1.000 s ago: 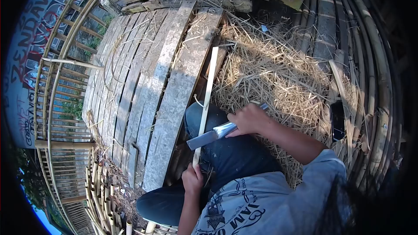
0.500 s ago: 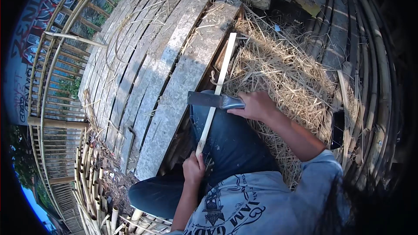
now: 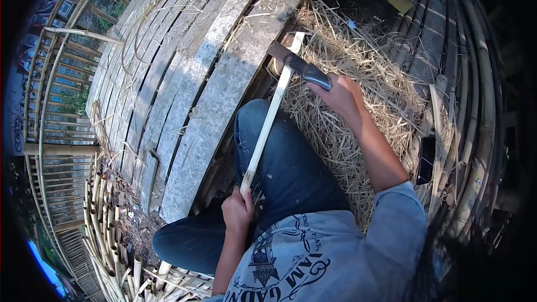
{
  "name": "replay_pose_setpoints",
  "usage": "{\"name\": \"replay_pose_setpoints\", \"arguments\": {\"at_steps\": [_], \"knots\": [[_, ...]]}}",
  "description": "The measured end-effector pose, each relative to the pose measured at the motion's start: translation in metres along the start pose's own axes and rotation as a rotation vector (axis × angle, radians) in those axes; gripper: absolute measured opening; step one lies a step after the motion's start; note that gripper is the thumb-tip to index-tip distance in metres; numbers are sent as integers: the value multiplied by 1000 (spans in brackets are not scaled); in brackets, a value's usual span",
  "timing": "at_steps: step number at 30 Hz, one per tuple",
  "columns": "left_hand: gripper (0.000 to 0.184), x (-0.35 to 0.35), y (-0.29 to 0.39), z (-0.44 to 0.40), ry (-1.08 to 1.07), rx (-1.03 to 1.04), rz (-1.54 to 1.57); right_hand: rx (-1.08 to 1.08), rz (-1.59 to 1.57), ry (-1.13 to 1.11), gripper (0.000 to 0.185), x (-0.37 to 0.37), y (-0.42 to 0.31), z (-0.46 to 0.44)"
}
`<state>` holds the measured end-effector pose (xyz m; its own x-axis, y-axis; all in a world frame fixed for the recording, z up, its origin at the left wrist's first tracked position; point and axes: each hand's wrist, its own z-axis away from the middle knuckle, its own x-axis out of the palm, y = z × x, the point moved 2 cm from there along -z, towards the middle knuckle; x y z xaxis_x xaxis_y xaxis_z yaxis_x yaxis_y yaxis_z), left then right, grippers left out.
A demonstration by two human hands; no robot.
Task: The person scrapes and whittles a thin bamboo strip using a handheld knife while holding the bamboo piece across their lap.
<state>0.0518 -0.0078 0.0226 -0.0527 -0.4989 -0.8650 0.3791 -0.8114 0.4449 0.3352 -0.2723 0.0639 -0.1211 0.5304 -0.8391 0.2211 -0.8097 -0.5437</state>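
Note:
A long pale bamboo strip (image 3: 265, 132) slants across my bent knee, its far end out over the straw. My left hand (image 3: 238, 209) is closed around the near end of the strip, close to my lap. In my right hand (image 3: 341, 96) is the handle of a broad-bladed machete (image 3: 293, 62). Its dark blade lies across the strip near the far end, pointing left toward the planks. The fingers of my right hand are wrapped round the handle and partly hidden.
Weathered planks (image 3: 207, 92) form a platform on the left. Straw-like shavings (image 3: 358, 95) cover the ground at right. Cut bamboo tubes (image 3: 106, 229) stand at lower left, before a bamboo fence (image 3: 61, 134). Long bamboo poles (image 3: 475, 106) line the right, near a dark phone-like object (image 3: 427, 159).
The machete has moved along the bamboo strip, away from my body, from above my knee to near the far end. My left hand still grips the near end. The view has shifted slightly.

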Motion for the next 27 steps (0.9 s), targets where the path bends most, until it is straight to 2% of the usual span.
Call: {"name": "replay_pose_setpoints", "arguments": {"at_steps": [2,4,7,8,10,11,14,17,18,19,21,23,24,25,27], "knots": [[42,-1,-6,0,34,33,-28,39,95,-6,60,-5,-6,-5],[42,2,-10,0,38,41,-7,-205,93,-194,62,-3,-29,22],[43,9,-5,-1,53,39,18,-392,302,-501,66,24,-52,56],[43,6,-3,-1,53,40,-7,-397,300,-509,66,24,-50,56],[41,-2,-1,0,53,27,-53,-245,241,-407,66,14,-45,41],[41,-7,2,0,60,13,-62,-217,212,-286,71,4,-38,28],[40,-8,12,-4,65,-2,-79,-202,253,-298,70,-3,-27,8],[40,1,6,-4,115,34,-80,-110,180,-300,71,8,-45,36],[40,1,7,-5,117,38,-69,-149,193,-406,72,8,-55,49],[40,1,6,-4,107,40,-52,-290,358,-555,71,7,-62,54],[39,-2,3,-2,89,36,-48,-314,462,-575,68,0,-61,44],[39,-5,5,-3,76,31,-58,-93,107,-232,66,1,-21,17],[40,-6,4,-2,73,29,-37,28,73,-84,63,-6,-14,8],[40,-6,3,-3,84,29,-37,18,72,-79,63,-9,-14,6],[39,-4,0,-1,102,49,-74,-177,165,-53,62,-16,-20,12]]}}
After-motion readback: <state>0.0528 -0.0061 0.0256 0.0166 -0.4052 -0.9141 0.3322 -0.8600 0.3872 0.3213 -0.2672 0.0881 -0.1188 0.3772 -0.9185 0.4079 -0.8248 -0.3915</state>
